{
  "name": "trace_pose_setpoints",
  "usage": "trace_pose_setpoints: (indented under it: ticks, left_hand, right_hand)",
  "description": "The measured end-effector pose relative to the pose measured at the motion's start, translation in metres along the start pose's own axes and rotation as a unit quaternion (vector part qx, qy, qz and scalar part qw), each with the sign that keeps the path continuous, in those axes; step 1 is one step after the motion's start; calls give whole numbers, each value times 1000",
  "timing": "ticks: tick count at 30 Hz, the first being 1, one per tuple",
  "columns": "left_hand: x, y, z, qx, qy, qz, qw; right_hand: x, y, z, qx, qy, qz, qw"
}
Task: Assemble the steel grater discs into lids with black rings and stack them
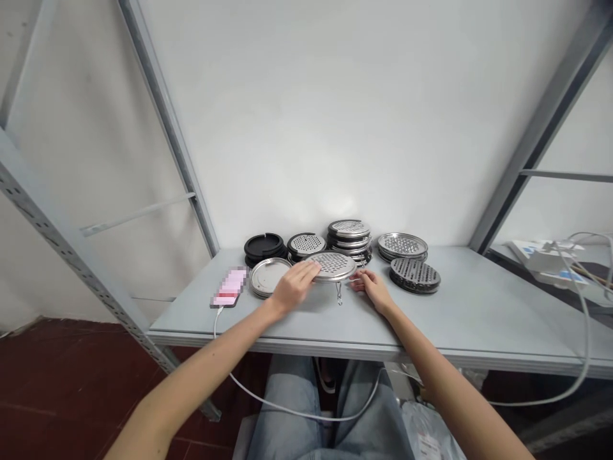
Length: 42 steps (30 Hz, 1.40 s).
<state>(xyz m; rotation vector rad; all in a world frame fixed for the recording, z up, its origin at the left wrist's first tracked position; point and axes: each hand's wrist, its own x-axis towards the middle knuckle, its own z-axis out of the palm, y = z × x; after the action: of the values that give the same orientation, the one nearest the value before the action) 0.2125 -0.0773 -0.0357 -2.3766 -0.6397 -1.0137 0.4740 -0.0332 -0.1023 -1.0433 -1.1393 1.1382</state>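
Note:
A round silver disc with a perforated top is held just above the table between my hands. A small wire clip hangs from its near edge. My left hand grips the disc's left side, fingers on top and thumb hidden. At the right rim is my right hand, its fingers bent and partly apart; whether they touch the rim I cannot tell. Left of the disc lies a stack of plain silver plates. Behind it stands a taller stack of perforated discs with black rings.
Black rings and a perforated disc in a black ring sit at the back left. Silver grated discs and dark slotted discs lie right. A phone trails a white cable over my lap. Metal shelf posts frame the grey table.

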Motion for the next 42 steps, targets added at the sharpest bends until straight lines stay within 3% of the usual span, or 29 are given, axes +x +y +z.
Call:
trace_pose_setpoints:
  ticks: [4,8,19,30,34,38,40,42]
  left_hand:
    - [-14,21,26,-38,-7,-44,998]
    - [-23,18,38,-67,-38,-44,996]
    - [-32,11,41,-130,-66,-106,984]
    - [-36,11,42,-154,-88,-143,974]
    - [-36,11,42,-147,-88,-139,975]
    - [-34,12,43,-152,-93,-150,972]
    - [-33,13,43,-156,-92,-164,970]
    - [-32,14,41,-160,-92,-174,967]
  right_hand:
    - [1,-2,-1,18,25,-9,999]
    - [1,-2,-2,-9,13,-6,1000]
    - [-1,2,-3,-80,-35,-50,995]
    - [-3,6,-1,-170,-2,-95,981]
    - [-19,-4,4,-277,11,-214,937]
    - [-37,-15,14,-386,-106,-342,850]
    - [-41,-16,18,-422,-150,-356,820]
    - [-40,-15,20,-439,-165,-355,809]
